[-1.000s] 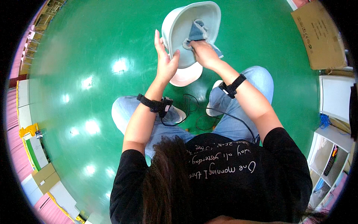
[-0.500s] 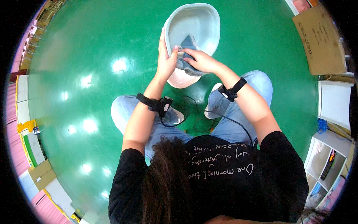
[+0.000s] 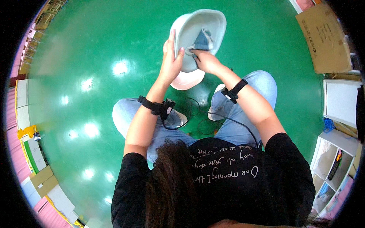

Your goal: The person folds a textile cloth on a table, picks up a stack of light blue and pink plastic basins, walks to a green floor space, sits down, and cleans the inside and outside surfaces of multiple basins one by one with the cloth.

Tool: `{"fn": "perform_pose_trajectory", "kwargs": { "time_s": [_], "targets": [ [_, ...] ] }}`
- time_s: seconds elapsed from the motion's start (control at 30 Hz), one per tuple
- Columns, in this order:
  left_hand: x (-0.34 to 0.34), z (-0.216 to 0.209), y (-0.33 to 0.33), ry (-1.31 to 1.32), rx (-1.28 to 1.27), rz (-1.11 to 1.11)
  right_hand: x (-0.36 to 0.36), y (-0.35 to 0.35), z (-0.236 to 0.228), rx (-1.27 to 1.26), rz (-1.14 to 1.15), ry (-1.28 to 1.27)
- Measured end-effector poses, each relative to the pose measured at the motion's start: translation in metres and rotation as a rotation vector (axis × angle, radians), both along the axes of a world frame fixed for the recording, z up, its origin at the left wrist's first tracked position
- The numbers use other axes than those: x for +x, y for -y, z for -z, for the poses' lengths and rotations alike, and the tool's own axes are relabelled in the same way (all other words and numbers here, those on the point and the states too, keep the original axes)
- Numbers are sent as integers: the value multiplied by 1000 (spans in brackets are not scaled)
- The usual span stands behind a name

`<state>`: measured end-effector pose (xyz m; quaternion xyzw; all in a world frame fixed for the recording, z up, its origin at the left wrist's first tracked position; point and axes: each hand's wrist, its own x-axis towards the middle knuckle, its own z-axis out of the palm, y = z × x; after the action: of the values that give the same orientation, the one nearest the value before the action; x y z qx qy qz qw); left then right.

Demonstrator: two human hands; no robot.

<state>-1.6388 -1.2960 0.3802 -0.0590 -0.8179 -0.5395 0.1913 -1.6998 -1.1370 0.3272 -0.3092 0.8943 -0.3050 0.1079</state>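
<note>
Cloth and right hand moved since half a second earlier: then bunched low at the near rim, now farther up inside the basin, whose opening had also swung a little toward the right.

Left hand [image 3: 172, 62] half closed around the left wall of the pale blue-grey, rounded, plastic-looking basin [image 3: 187, 37], thumb at the rim, fingers spread along the outside. Basin was held up in front of the person, tilted, mouth partly turned to the right hand. Right hand [image 3: 207, 61] reached over the near right edge, fingers bent and mostly closed on the near end of the blue, denim-like cloth with a frayed whitish edge [image 3: 204, 41]; pinch tightness couldn't be told. Rest of the cloth lay spread in a rough triangle against the inner surface.

Below, partly hidden by the held basin, was a pinkish-white, rounded basin [image 3: 187, 81], apparently on the shiny green floor [image 3: 91, 57]. Neither hand touched it.

Step in hand, as judged: wiping the inside, seemingly mid-stroke. Next move probably called for a steady left grip, cloth kept flat under the right fingers, and a stroke along the wall toward unwiped parts, maybe with a turn of the basin. Wet or dry: not clear.
</note>
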Motion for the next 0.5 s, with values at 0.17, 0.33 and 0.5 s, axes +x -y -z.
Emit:
{"fn": "perform_pose_trajectory", "kwargs": {
  "time_s": [0.17, 0.33, 0.5],
  "targets": [
    [10, 30, -7, 99, -213, -113, 17, 11, -10, -220, -227, 348],
    [7, 37, -16, 153, -6, -200, 15, 11, -28, -731, -110, 847],
    [4, 21, -19, 82, -138, -66, 12, 4, -56, -1031, 48, 1080]
  ]
}}
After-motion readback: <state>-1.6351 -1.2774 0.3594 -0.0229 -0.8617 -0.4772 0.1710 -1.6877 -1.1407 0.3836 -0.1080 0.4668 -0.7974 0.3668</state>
